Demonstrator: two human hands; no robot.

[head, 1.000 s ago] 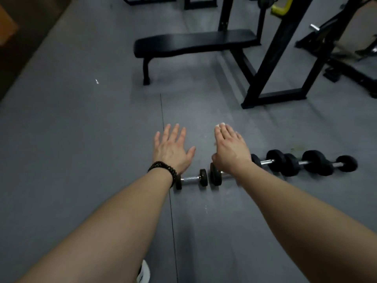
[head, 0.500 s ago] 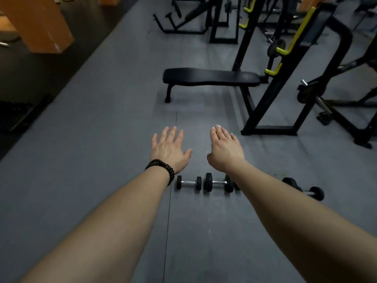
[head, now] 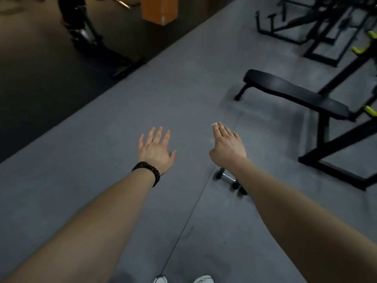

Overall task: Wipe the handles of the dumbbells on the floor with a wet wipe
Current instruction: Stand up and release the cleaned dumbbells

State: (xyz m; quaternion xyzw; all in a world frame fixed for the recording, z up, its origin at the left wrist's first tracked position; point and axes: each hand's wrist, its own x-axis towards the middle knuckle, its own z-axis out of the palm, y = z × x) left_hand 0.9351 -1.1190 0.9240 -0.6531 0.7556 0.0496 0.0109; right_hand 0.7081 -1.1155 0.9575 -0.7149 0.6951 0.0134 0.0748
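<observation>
Both arms were stretched forward over the grey floor point(head: 114, 123), palms down. The left hand point(head: 155, 151) was flat and empty, its fingers straight and spread, the thumb out to the side, and it hung well to the left of the small dumbbell point(head: 228, 178). A bracelet of dark beads point(head: 147, 170) sat on that wrist.

The right hand point(head: 228, 145) was held just beyond the dumbbell, with its fingers straight and close together. A sliver of white point(head: 214, 124) showed at the tips of those fingers; it may have been the wet wipe, but the frame was too blurred there to be sure, and how it was held under the hand could not be told.

The dumbbell lay on the floor just right of a seam between the floor mats, directly below the right wrist. Its chrome handle and the black weights at both ends were visible. Touching its near end, another black weight point(head: 242, 190) peeped out from under the right forearm; the rest of that piece was hidden by the arm.

Beyond the dumbbell and to its right stood a black flat bench point(head: 293, 92) joined to a black rack frame point(head: 334, 160) with yellow hooks. Far beyond the dumbbell, to its left, an orange pillar point(head: 160, 9) stood at the edge of a darker floor. Nearer than the dumbbell, at the bottom edge of the view, were the toes of two white shoes point(head: 204, 279).
</observation>
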